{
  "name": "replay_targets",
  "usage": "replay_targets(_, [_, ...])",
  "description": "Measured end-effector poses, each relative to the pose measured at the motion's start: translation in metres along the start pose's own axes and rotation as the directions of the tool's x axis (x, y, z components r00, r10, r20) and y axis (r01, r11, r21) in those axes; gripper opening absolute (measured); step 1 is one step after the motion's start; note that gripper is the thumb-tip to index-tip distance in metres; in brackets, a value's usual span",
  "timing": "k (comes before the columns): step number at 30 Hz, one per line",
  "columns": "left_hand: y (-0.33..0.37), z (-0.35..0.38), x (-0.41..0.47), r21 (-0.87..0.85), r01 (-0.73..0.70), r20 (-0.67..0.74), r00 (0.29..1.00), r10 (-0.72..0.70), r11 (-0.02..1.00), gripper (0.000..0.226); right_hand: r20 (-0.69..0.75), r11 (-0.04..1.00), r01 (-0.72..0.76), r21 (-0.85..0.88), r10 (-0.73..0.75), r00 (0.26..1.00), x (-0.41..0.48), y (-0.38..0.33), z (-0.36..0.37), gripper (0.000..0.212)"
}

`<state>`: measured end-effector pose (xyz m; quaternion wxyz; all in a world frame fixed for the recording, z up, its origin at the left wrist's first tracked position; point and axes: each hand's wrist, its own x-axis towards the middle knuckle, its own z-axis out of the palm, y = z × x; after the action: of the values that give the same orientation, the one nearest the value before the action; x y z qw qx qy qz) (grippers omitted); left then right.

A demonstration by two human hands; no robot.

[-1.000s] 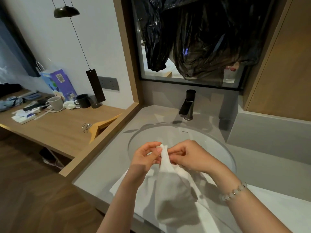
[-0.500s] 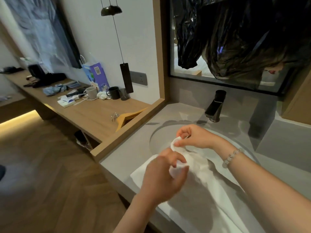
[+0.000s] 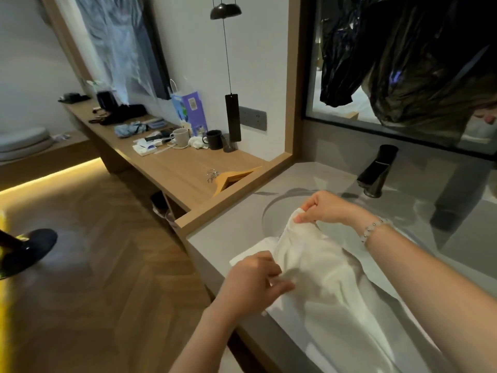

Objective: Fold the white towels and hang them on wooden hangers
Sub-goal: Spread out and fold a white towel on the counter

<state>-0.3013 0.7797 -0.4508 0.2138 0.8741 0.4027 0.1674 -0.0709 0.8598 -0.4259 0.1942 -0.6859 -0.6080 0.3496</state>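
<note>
Both grips pinch the white towel: your right grip lifts a corner over the sink, and your left grip holds the near edge. A second ago they met at one corner; they have now parted, spreading an edge for folding. The towel drapes on the grey worktop. The wooden hanger lies well apart to the left.

Looks like a hotel room, with a wash corner open to the living area. Pairs a grey vanity top, a round sink and a black faucet with a long wooden table along the wall. Holds a white mug, a black mug, a paper gift bag and a wooden hanger on that table, under a pendant lamp and beside a wall socket panel. Adds a herringbone wood floor and a glowing light strip beneath a low bench.
</note>
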Motion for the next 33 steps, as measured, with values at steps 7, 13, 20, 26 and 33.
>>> replay_targets(7, [-0.046,-0.017,0.003,-0.948,0.153,0.040,0.928,-0.370,0.280,0.013,0.027,0.998,0.005,0.055,-0.006,1.000,0.008,0.005,-0.010,0.025])
replay_targets(13, [-0.055,-0.003,0.017,-0.837,0.378,0.113,0.826,-0.552,0.395,0.018,0.022,0.994,-0.040,0.099,0.038,0.999,0.018,0.008,0.013,0.020])
replay_targets(20, [-0.087,0.008,0.027,-0.629,0.536,0.165,0.800,-0.578,0.563,0.013,0.015,0.963,-0.176,0.204,0.177,0.984,0.039,0.036,0.036,0.025])
replay_targets(26, [-0.100,0.008,0.037,-0.621,0.650,0.347,0.729,-0.590,0.437,0.021,0.165,0.942,-0.296,0.160,0.270,0.949,0.052,0.056,0.039,0.018])
replay_targets(33, [-0.108,0.003,0.040,-0.550,0.627,0.283,0.761,-0.584,0.551,0.016,0.163,0.923,-0.234,0.307,0.191,0.968,0.059,0.057,0.055,0.025])
